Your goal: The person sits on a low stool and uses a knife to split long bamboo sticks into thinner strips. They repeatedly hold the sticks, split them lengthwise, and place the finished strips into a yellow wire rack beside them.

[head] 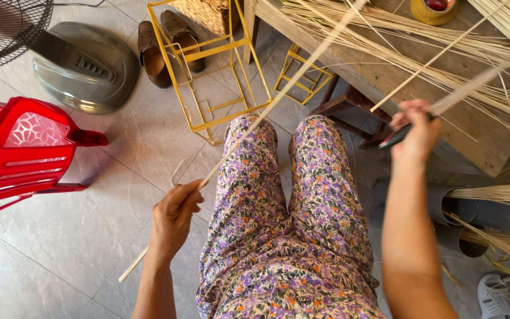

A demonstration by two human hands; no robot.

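Left hand [175,215] grips a long strip [255,121], top cut off; right hand [415,131] clasps a half-hidden dark tool [392,139].

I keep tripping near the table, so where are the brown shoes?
The brown shoes lie on the floor at top centre-left, between the grey fan base and the yellow wire rack.

left hand [173,217] pinches long pale cane strip [278,97], strip slanting up toward wooden table [396,82]. right hand [415,131] raised near table edge, closed round dark-handled tool [398,136] and a second strip [467,88]. floral trousers [302,224] below. loose bundle of strips [420,53] on table. yellow wire frame [208,71], brown shoes [163,44], red plastic chair [25,147], grey fan base [87,65] on tiled floor [60,254].
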